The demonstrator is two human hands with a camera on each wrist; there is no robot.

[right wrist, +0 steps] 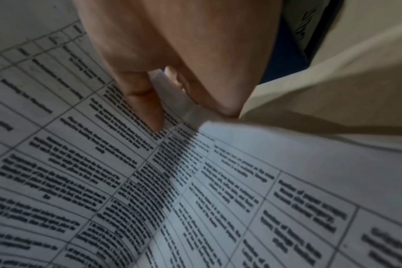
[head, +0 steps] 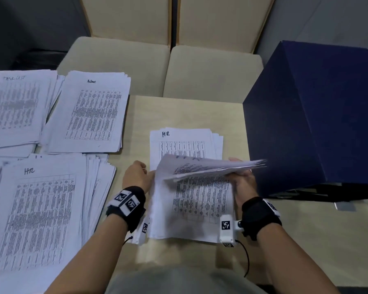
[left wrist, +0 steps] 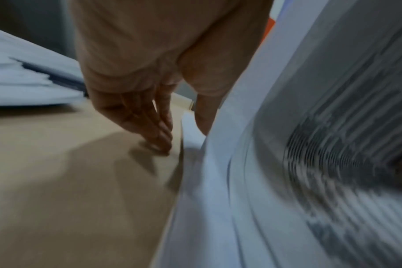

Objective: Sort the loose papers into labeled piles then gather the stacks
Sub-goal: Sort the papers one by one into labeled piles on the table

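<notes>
Paper piles (head: 89, 111): white sheets, black printed tables, black handwritten headings.
Tabletop (head: 136, 124): pale tan wood grain.
Box (head: 319, 115): dark navy blue, plain.
Chair cushions (head: 212, 71): cream.
Wrist straps (head: 261, 217): black, with white blocks bearing black-and-white square markers.

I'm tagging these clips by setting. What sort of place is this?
Probably an office or meeting room: piles of printed forms hand-labelled "Admin" and "HR" on a pale wooden table, with cream upholstered chairs behind it.
</notes>
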